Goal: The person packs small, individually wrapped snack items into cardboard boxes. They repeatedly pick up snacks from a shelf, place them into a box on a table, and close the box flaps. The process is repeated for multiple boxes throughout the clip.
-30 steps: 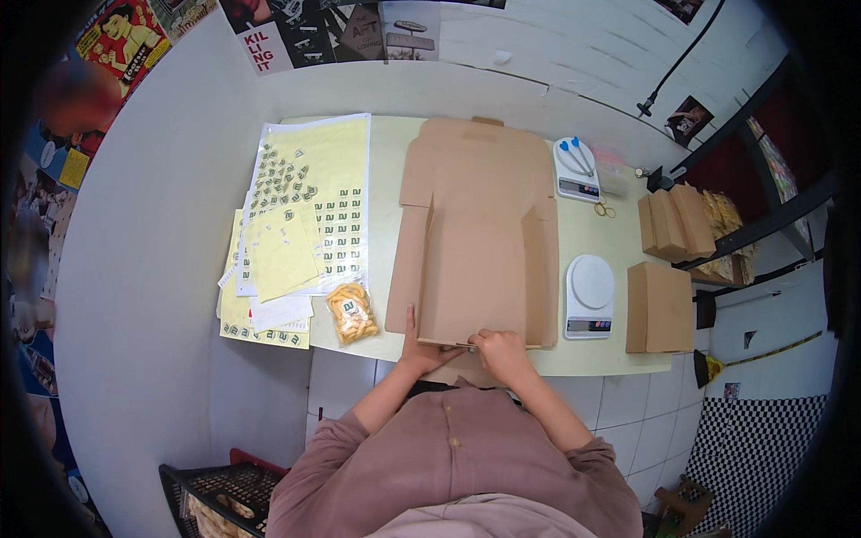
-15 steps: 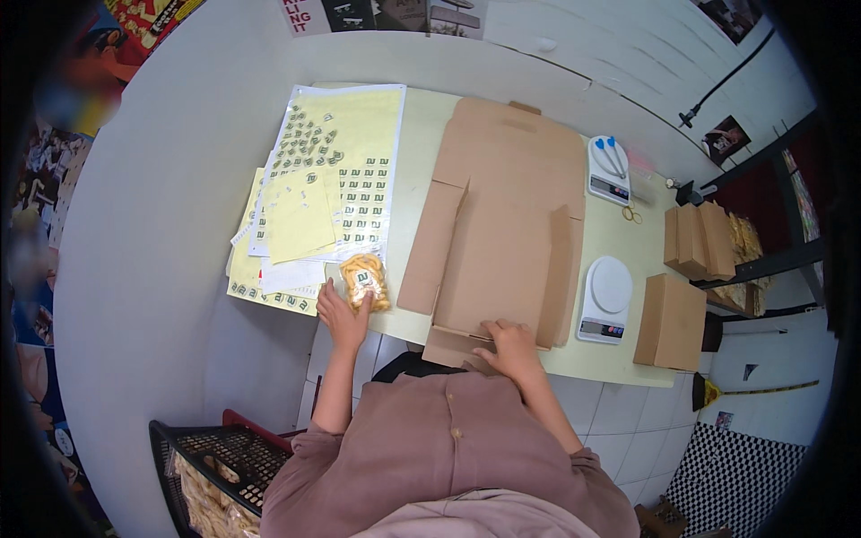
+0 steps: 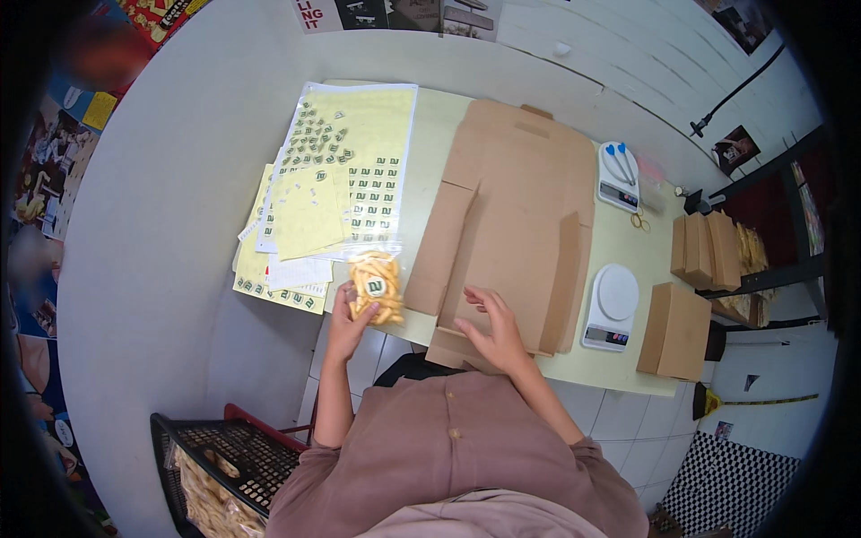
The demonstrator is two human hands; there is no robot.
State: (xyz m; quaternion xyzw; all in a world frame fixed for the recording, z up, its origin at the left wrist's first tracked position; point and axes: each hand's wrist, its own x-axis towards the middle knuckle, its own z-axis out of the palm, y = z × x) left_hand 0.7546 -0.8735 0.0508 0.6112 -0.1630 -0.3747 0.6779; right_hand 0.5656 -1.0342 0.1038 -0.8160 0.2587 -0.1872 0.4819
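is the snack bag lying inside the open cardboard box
No, the left hand holds the snack bag to the left of the open cardboard box.

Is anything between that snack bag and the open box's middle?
Only the left flap of the cardboard box, beside the snack bag in the left hand; the right hand is over the box's near end.

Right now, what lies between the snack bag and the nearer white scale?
The head view shows the open cardboard box and, over its near end, the right hand between the snack bag and the scale.
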